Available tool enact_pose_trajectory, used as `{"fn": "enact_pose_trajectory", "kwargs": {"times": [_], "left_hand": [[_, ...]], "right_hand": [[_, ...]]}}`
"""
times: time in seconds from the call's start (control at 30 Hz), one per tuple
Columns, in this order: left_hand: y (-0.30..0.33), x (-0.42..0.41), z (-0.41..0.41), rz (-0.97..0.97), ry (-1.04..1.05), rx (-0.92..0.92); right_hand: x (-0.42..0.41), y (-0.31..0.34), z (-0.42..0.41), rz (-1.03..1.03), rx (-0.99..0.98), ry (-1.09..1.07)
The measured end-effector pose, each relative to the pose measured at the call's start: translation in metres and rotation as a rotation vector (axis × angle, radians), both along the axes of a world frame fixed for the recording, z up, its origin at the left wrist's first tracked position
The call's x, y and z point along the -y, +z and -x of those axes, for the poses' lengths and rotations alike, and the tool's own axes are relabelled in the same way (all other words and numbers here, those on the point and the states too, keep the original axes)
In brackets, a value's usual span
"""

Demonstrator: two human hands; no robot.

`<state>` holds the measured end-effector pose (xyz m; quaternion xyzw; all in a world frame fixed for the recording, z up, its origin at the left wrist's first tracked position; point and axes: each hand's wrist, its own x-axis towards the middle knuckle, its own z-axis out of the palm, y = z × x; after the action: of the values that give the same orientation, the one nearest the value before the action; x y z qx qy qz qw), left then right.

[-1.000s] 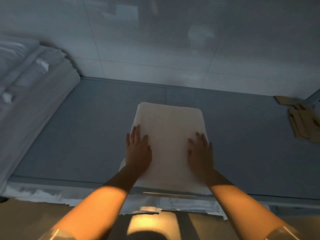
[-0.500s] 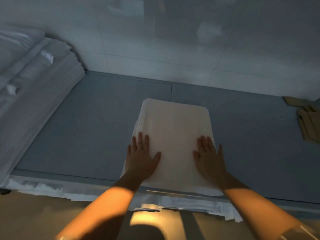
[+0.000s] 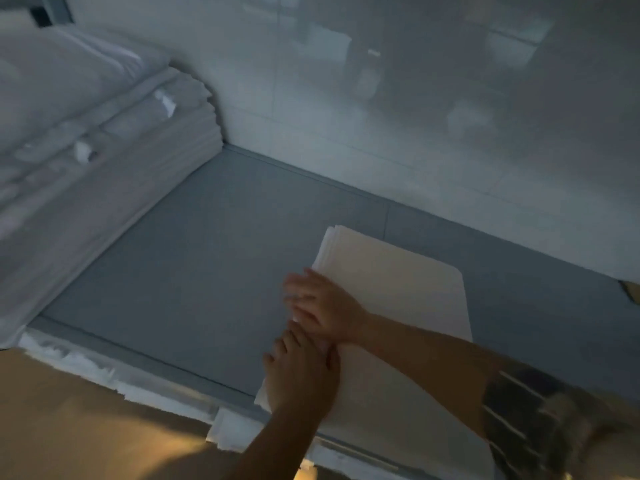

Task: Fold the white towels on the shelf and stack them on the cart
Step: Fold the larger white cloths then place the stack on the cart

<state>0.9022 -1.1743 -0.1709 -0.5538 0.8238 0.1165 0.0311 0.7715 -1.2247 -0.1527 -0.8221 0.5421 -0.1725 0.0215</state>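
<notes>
A folded cream-white towel (image 3: 398, 299) lies flat on the grey shelf (image 3: 207, 271), right of centre, with its near end over the shelf's front edge. Both hands sit at the towel's left side. My right hand (image 3: 325, 303) reaches across from the right, and its blurred, straight fingers lie over the left edge. My left hand (image 3: 301, 372) lies just in front of it, flat on the near left corner, thumb on the cloth. A tall pile of white towels (image 3: 104, 150) fills the shelf's left end.
A pale tiled wall (image 3: 415, 116) closes the back of the shelf. Torn white wrapping (image 3: 86, 365) hangs along the shelf's front lip. A brown flat item (image 3: 632, 291) shows at the right border. Bare grey shelf lies between the pile and the folded towel.
The view has swung left. My right hand has crossed from the towel's right side to its left edge, and my left hand has slid to the near left corner.
</notes>
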Motion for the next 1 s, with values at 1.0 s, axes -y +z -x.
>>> {"fn": "enact_pose_trajectory", "kwargs": {"times": [1.0], "left_hand": [[0.007,-0.001,-0.019,0.147,-0.555,-0.271]], "right_hand": [[-0.078,0.007,0.034,-0.628,-0.023,-0.327]]}}
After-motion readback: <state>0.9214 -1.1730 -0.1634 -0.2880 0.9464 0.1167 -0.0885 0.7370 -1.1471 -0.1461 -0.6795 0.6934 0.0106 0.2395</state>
